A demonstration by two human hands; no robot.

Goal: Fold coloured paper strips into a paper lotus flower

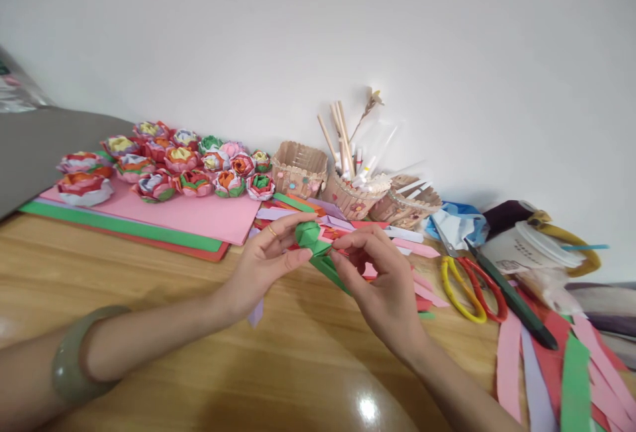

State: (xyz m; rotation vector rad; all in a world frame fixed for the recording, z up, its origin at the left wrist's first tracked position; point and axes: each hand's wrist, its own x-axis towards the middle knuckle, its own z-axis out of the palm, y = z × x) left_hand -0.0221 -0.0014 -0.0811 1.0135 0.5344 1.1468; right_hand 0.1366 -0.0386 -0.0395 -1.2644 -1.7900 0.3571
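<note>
I log the left hand [263, 261] pinching a green folded-paper piece [309, 236] above the tabletop [209, 366], apparently steadying it; the right hand [383, 268] pinches its near end, presumably for finer control. Paper strips [422, 248] and scissors [451, 260] lie within reach; paper flowers [181, 159] sit grouped on stacked sheets [226, 216], perhaps for safekeeping.

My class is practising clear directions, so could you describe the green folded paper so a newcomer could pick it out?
Find the wood-grained table, then the left hand and right hand close together over it. The green folded paper is held between them. Unlike the loose paper strips behind, it is gripped by both hands and has a rounded, bulging end.
</note>
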